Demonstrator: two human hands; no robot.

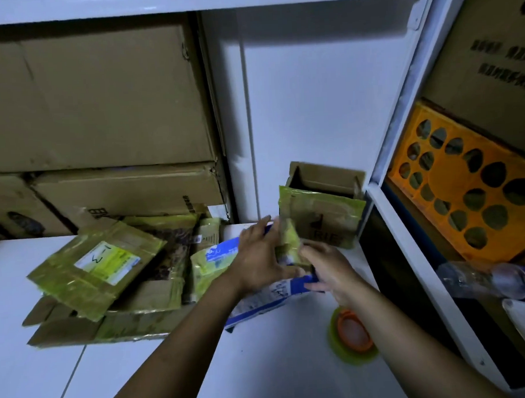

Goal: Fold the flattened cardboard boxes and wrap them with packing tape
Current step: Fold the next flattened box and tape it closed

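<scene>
My left hand (259, 256) and my right hand (329, 271) meet over a small cardboard box (290, 242) covered in yellow-green tape. Both hands grip it, the left from the left side, the right with its thumb on top and fingers curled below. Under them lies a blue-and-white flattened box (259, 302) on the white table (148, 378). A roll of yellow-green packing tape (353, 334) with an orange core lies flat near my right forearm. Behind the hands an open-topped cardboard box (323, 217), partly taped, stands upright against the wall.
A pile of taped and flattened cardboard boxes (99, 269) fills the table's left side. Large brown cartons (94, 101) are stacked behind. At the right a white shelf frame (407, 228) holds an orange perforated crate (468, 186) and a plastic bottle (493, 279).
</scene>
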